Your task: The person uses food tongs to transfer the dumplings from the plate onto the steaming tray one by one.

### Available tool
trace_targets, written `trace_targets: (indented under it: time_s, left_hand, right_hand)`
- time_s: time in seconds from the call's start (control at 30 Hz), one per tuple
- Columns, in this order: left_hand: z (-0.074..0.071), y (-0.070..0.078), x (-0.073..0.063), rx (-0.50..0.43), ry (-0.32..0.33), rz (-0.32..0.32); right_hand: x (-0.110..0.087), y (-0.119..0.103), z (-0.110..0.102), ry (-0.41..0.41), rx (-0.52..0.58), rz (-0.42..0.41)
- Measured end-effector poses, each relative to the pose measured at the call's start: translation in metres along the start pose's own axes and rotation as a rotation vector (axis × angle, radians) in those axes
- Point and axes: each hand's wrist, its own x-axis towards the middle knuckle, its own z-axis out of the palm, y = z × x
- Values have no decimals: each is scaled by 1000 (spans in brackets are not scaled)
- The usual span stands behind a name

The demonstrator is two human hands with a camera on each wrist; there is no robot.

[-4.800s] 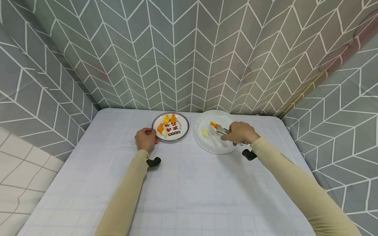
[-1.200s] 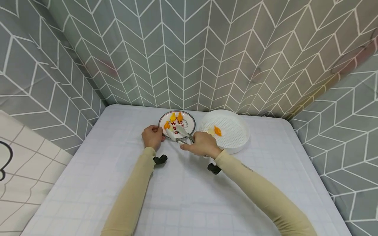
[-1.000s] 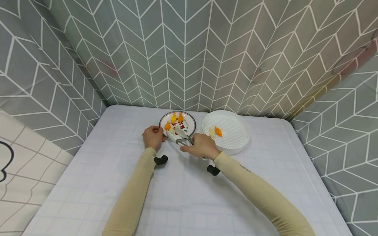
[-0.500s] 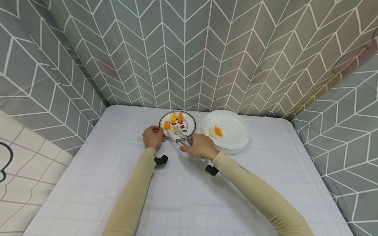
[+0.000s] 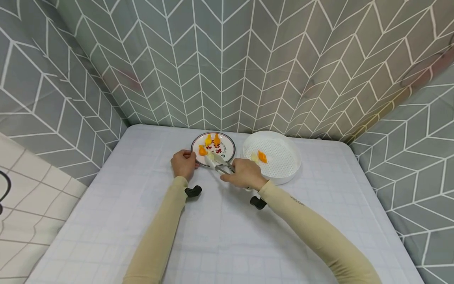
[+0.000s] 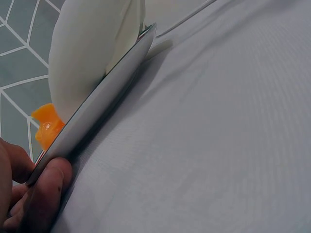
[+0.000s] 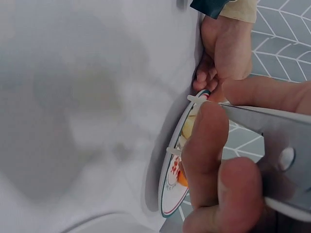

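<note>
My left hand point(image 5: 183, 164) pinches the left rim of a small plate point(image 5: 229, 146) with red lettering, thumb above and fingers below in the left wrist view. My right hand point(image 5: 244, 173) grips metal tongs point(image 5: 227, 167) with white tips over the plate's near side. Between those tips shows a pale yellow piece point(image 5: 211, 155). A fish-like orange piece point(image 5: 202, 150) lies by my left thumb, while a yellow piece point(image 5: 208, 140) and another orange one point(image 5: 216, 139) sit at the plate's far side. In the left wrist view, a broad white tong tip point(image 6: 82, 53) hides most of the plate.
Right of the plate stands a round white perforated tray point(image 5: 285, 157) with a raised rim. It holds an orange piece point(image 5: 262, 157) and a pale one point(image 5: 254, 157). White cloth point(image 5: 213, 228) covers the table; a patterned grey curtain point(image 5: 227, 79) hangs close behind.
My right hand has brought the tongs left from the tray to the plate. The orange piece once in the tongs lies in the tray. My left hand stays at the plate's rim.
</note>
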Motion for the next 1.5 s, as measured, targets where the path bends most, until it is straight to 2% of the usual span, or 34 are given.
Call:
trace_targets:
  time_s: [0.33, 0.7, 0.87, 1.03, 1.23, 1.5]
  left_hand:
    - [-1, 2, 1, 29, -18, -36]
    - [1, 1, -3, 13, -4, -10]
    - [0, -1, 0, 17, -4, 13]
    - [-2, -1, 2, 20, -17, 10]
    - [-1, -1, 1, 24, -23, -1]
    - [-2, 2, 0, 33, -16, -5]
  right_hand:
    - [-4, 4, -9, -38, -7, 19]
    - [-8, 5, -12, -52, 7, 18]
    - [-10, 6, -16, -53, -5, 13]
    - [-12, 10, -23, -48, -11, -3]
    - [-20, 15, -42, -31, -23, 0]
    - [-34, 31, -87, 3, -84, 38]
